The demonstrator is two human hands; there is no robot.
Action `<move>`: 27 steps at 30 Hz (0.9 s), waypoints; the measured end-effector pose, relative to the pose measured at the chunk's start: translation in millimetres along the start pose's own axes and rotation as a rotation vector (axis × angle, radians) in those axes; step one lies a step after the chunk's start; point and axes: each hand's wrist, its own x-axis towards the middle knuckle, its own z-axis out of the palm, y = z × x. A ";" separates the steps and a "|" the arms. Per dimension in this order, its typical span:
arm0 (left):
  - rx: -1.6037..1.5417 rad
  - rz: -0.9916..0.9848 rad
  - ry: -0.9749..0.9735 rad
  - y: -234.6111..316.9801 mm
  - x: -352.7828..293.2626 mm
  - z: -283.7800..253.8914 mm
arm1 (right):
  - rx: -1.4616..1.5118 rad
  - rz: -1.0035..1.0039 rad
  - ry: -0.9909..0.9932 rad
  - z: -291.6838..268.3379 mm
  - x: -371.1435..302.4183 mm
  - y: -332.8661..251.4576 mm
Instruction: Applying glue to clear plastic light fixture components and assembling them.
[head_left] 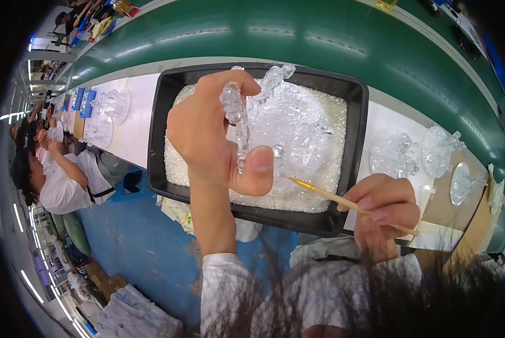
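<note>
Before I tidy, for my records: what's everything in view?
tray: one, black, on white table
granules: many, whitish, in tray
held clear piece: one, transparent, over tray
brush: one, yellowish, over tray
right clear pieces: three, transparent, beside tray
left clear pieces: several, transparent, on table
boxes: two, blue, left
co-workers: several, nearest in white, left
surface: one, green, beyond table
floor: one, blue, below
distant clutter: uncountable, mixed, rim
left hand: one, bare, holding piece
right hand: one, bare, holding brush

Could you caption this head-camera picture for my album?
The left hand holds a clear ornamental piece above a black tray of glittering granules while the right hand holds a slim brush.
</note>
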 end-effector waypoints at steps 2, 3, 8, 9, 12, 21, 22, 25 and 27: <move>0.007 0.019 -0.036 0.0 0.5 -1.8 | -0.012 -0.004 -0.008 -3.5 0.9 -0.5; 0.003 0.019 -0.033 -3.9 2.9 -1.1 | -0.023 -0.008 -0.012 -5.3 1.5 -1.4; -0.046 0.249 -0.004 -19.3 7.4 -6.0 | 0.136 0.095 0.300 1.5 4.5 -2.3; -0.062 0.248 0.002 -19.7 8.9 -4.2 | 0.110 0.097 0.302 -4.6 6.4 -2.7; -0.194 0.061 0.049 -22.6 8.4 -0.6 | 0.099 0.086 0.292 -12.5 6.4 6.3; -0.680 -0.076 -0.037 -20.3 5.1 -4.5 | 0.019 0.677 0.143 2.2 27.6 5.6; -0.688 -0.071 -0.033 -21.3 5.9 -3.8 | -0.006 0.662 0.093 5.5 33.0 4.5; -0.674 0.066 -0.095 -25.5 5.8 -2.0 | -0.059 0.617 -0.062 -4.8 40.5 -2.7; -0.668 0.125 -0.046 -29.2 5.1 -2.4 | 0.003 0.582 -0.082 -14.8 37.2 -2.1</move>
